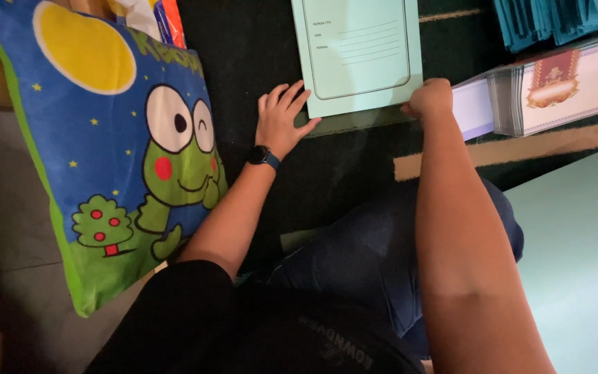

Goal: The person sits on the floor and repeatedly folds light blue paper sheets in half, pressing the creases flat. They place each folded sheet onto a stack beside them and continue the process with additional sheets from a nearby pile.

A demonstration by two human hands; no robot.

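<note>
Cushion, blue-green fabric with cartoon frog (115,152), far left on dark floor (257,62). Left hand (282,119) spread flat, fingertips on pale green paper booklet cover (358,52). Right hand (429,98) pinching its lower right corner. Stack of white printed sheets (555,93) right, untouched; more seemingly left.

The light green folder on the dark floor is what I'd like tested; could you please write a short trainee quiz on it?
1. True or false: the left hand lies flat, fingers spread, beside the light green folder.
2. Which hand grips the folder's lower right corner?
3. What lies left of the left hand: (a) a cartoon frog pillow, (b) a bucket?

Key: 1 true; 2 the right hand; 3 a.
</note>
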